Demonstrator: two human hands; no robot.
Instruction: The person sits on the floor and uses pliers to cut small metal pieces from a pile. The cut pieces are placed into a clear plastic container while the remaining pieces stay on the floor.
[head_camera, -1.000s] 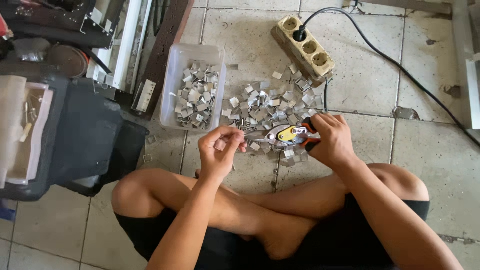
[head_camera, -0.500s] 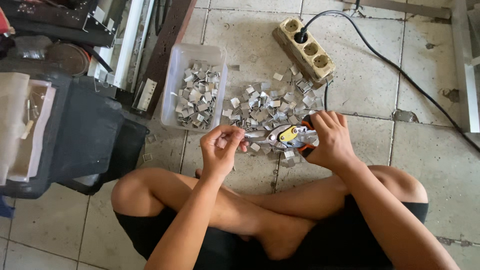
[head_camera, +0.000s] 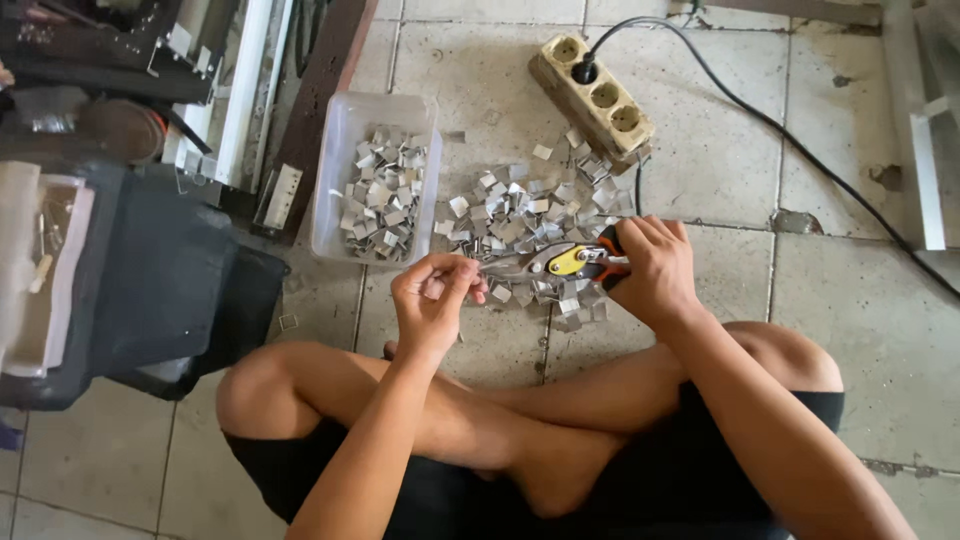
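Pinching a small metal piece (head_camera: 468, 268) in my left hand (head_camera: 432, 300), I feed it squarely between the snips (head_camera: 545, 262) my right hand (head_camera: 652, 268) grips.

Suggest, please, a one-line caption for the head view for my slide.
Seated cross-legged, right hand grips snips at the left hand, above scattered metal pieces beside a plastic tub.
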